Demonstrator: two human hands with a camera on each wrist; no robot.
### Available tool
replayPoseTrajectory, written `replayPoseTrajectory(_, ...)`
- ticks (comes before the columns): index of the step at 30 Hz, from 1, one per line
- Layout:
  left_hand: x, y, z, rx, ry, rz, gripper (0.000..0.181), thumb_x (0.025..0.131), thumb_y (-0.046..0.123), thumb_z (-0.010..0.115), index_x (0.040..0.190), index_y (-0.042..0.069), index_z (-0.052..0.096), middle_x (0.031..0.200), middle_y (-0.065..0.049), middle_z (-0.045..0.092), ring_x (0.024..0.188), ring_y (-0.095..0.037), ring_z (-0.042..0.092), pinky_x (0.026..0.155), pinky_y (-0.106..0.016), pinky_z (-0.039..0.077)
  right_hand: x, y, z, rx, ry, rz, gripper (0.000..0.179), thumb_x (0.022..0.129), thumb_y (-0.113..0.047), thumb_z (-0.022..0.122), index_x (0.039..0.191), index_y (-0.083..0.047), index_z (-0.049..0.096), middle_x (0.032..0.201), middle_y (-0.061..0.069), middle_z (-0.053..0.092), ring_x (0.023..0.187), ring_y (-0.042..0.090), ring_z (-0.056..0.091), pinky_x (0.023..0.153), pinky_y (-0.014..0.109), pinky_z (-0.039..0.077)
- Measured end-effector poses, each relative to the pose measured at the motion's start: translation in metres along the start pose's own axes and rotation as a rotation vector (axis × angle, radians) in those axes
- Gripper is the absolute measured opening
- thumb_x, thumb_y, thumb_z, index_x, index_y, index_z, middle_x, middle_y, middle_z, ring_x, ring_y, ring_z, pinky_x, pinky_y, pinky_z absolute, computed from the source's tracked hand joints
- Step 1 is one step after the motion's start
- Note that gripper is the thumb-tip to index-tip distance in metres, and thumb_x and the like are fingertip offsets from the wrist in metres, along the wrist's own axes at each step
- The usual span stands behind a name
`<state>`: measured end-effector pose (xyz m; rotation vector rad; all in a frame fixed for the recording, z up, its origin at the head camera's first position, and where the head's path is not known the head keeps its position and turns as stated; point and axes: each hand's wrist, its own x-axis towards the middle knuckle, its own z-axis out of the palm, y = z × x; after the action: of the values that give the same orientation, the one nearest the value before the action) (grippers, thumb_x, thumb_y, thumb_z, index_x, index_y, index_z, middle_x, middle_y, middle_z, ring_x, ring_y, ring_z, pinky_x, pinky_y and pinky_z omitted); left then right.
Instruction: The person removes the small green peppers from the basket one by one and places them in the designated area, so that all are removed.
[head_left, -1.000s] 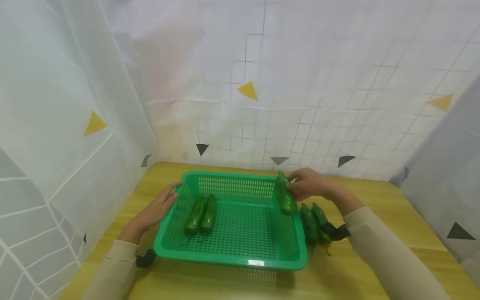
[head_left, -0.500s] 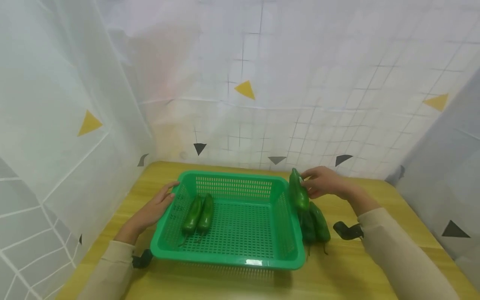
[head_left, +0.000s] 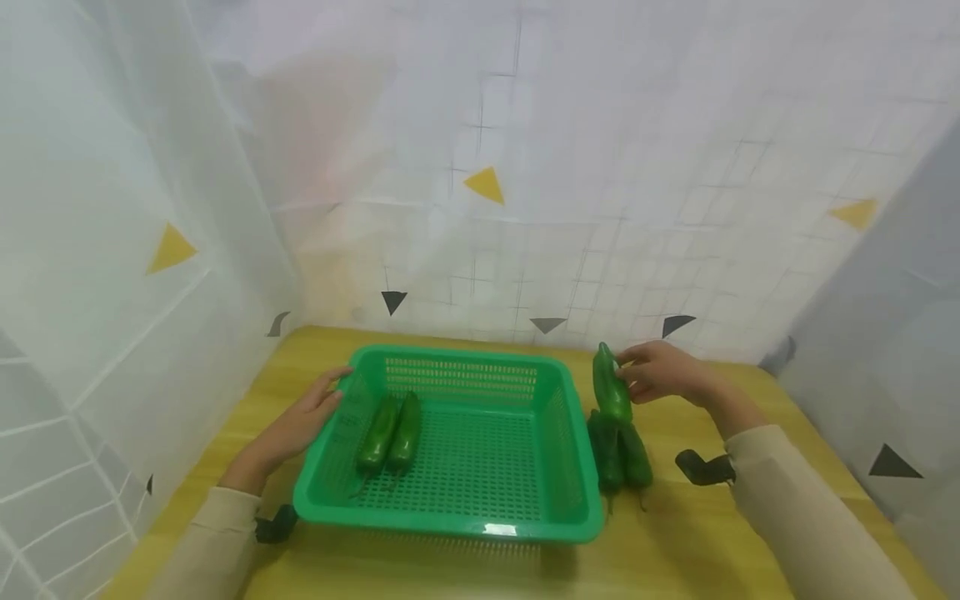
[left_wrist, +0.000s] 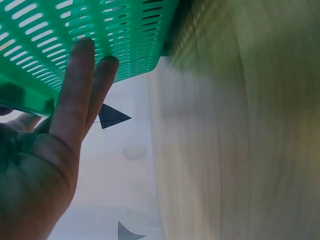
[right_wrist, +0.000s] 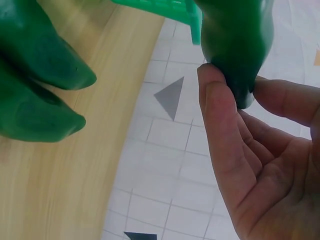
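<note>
Outside the basket's right wall now, the held pepper (head_left: 613,385) hung over that wall a second ago — the right hand (head_left: 660,371) has moved with it. A white sheet (head_left: 420,125) rises behind the basket (head_left: 442,525). Beneath the basket spreads the yellowish tabletop (head_left: 697,533). The basket itself is green and slotted. Left of it, the left hand (head_left: 300,421) touches the basket, fingers straight and slightly parted. On the basket's right, the right hand's fingers are narrowed, pinching the held pepper's pointed end — upright above two loose peppers (head_left: 636,458) just beside the basket. Two more peppers (head_left: 377,437) lie side by side in the basket, near its left wall.
</note>
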<state>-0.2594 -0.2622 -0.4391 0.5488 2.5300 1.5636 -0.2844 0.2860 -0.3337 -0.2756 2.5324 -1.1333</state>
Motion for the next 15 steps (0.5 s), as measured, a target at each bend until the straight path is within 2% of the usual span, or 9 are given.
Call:
replayPoseTrajectory(8,0.002,-0.002,0.002,0.008,0.019,-0.011,0.051,0.113,0.033,0.033,0.16,0.013,0.023,0.164,-0.024,0.016,0.142,-0.054,0.028,0.11,-0.071,0.025,-0.004,0.012,-0.003,0.047,-0.012,0.028,0.044,0.102,-0.01,0.06,0.135,0.018,0.051,0.119,0.03,0.066,0.093,0.033,0.072,0.079,0.042,0.06)
replayPoseTrajectory(10,0.001,-0.002,0.001,0.003,0.015,-0.015,0.051,0.113,0.033,0.033,0.16,0.013,0.023,0.164,-0.025,0.017,0.141,-0.054,0.03,0.11,-0.07,0.027,-0.005,0.016,-0.004,0.043,-0.01,0.021,0.043,0.102,-0.01,0.06,0.133,0.018,0.052,0.121,0.031,0.064,0.092,0.033,0.072,0.079,0.042,0.06)
replayPoseTrajectory(15,0.001,0.001,0.0,-0.015,0.001,-0.025,0.051,0.113,0.032,0.033,0.159,0.014,0.023,0.155,-0.027,0.033,0.134,-0.049,0.043,0.107,-0.064,0.036,-0.009,0.031,-0.003,0.032,-0.005,0.022,0.041,0.101,-0.01,0.06,0.13,0.019,0.053,0.117,0.028,0.066,0.091,0.031,0.072,0.078,0.042,0.06)
